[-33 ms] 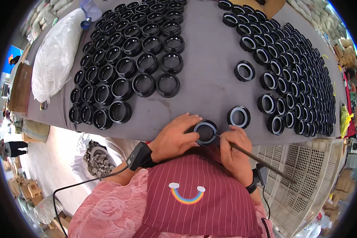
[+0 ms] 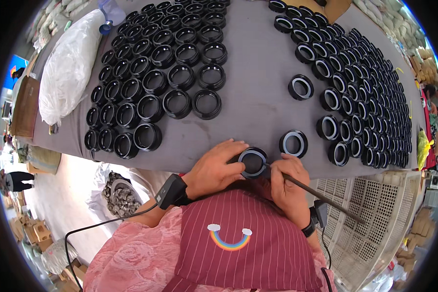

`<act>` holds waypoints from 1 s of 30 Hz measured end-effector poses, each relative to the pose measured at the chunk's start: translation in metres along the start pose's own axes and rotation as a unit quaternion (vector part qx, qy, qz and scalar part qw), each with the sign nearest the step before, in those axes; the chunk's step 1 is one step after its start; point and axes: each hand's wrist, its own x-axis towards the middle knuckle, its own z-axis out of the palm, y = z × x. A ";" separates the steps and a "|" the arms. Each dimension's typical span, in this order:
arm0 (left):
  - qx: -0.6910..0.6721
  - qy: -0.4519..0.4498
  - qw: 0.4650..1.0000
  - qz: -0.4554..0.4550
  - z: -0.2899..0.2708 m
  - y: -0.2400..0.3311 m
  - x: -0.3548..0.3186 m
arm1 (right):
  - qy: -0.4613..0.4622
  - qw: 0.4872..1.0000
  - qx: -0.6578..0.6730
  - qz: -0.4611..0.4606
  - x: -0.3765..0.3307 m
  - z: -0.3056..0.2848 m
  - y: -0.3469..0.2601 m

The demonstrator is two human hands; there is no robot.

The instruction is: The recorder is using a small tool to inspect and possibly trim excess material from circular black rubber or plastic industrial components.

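Note:
At the near edge of the table, a black ring [image 2: 253, 163] with a pale grey band on its upper face sits between my hands. Fingers and thumb of my left hand [image 2: 221, 163] are closed on its left side. My right hand [image 2: 289, 180] grips a long, thin, dark rod-shaped tool [image 2: 321, 197], whose narrow tip meets the right edge of that ring. The tip's exact shape is too small to make out. Just beyond my right fingers lies another banded ring [image 2: 293, 144], and farther back stands a single one [image 2: 301, 87].
Rows of plain black rings [image 2: 181, 76] fill the table's left side; many banded rings [image 2: 331, 99] crowd the right. A clear plastic bag [image 2: 68, 68] lies at far left. Below the table are a sack of metal parts [image 2: 121, 197] and pale plastic crates [image 2: 370, 204].

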 end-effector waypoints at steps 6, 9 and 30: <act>-0.013 0.009 1.000 0.013 0.001 -0.005 -0.002 | -0.006 0.999 -0.032 -0.035 0.009 0.017 0.004; -0.004 0.028 0.999 0.029 0.001 -0.004 -0.002 | -0.018 0.999 -0.024 -0.041 0.008 0.020 0.004; 0.319 0.208 0.912 -0.151 -0.040 0.024 -0.019 | 0.070 0.944 0.225 0.230 -0.029 0.007 -0.003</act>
